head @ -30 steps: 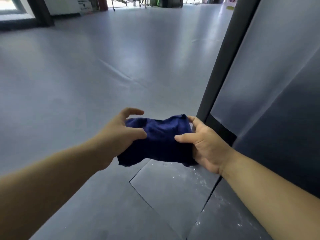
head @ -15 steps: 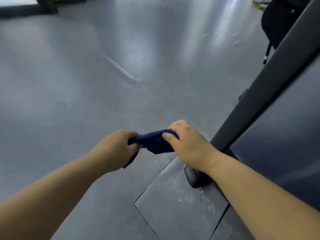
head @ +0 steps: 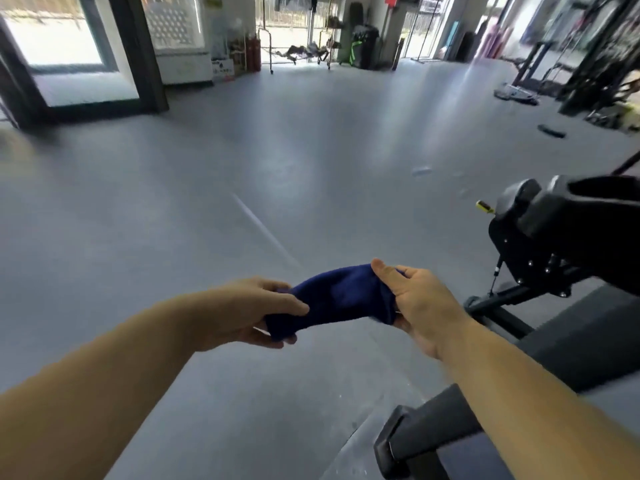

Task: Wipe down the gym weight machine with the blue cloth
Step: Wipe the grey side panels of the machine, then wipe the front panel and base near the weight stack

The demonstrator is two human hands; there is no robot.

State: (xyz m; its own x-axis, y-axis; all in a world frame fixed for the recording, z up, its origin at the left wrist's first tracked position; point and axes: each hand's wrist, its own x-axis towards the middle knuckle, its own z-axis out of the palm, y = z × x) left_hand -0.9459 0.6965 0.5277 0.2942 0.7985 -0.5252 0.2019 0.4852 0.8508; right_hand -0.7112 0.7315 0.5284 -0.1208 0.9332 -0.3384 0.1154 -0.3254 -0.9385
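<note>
A dark blue cloth [head: 334, 297] is stretched between both hands in mid-air above the grey floor. My left hand [head: 249, 311] grips its left end with thumb on top and fingers underneath. My right hand [head: 414, 301] pinches its right end, thumb over the cloth. The black weight machine [head: 550, 237] stands to the right of my right hand, a padded block on a black frame with a yellow-tipped pin [head: 485, 206]. Another black end of the frame [head: 412, 441] shows low at the bottom right, beneath my right forearm. Neither hand touches the machine.
Wide grey gym floor [head: 242, 168] stretches ahead and to the left. A dark-framed glass door [head: 86, 57] is at the far left, racks and gear [head: 304, 50] line the back wall, and more black equipment [head: 595, 71] stands at the far right.
The view has lifted from the floor and the machine's upright to the open gym. The cloth, bunched between the hands half a second ago, is now drawn out wider between them.
</note>
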